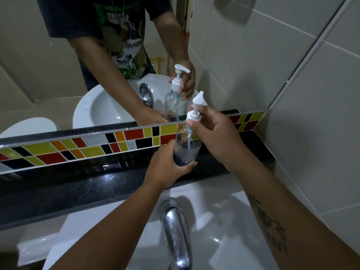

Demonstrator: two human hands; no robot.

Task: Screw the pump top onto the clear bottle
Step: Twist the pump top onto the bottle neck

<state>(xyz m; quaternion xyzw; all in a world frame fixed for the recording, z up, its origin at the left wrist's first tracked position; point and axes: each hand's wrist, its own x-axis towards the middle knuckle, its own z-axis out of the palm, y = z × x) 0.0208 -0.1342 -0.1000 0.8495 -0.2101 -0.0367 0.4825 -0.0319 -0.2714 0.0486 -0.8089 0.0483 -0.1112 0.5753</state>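
Note:
A clear bottle (185, 147) stands upright on the black ledge (78, 182) above the sink. My left hand (167, 166) wraps its lower part from the left. The white pump top (195, 109) sits on the bottle's neck, its tube running down inside. My right hand (216, 137) grips the pump's collar with thumb and fingers, coming from the right. The pump's nozzle points up and away, toward the mirror.
A mirror (97, 55) behind the ledge reflects the bottle, the hands and the person's torso. A strip of coloured tiles (87, 147) runs under it. A chrome tap (177, 234) and the white sink (224, 221) lie below. A tiled wall (311, 133) closes the right side.

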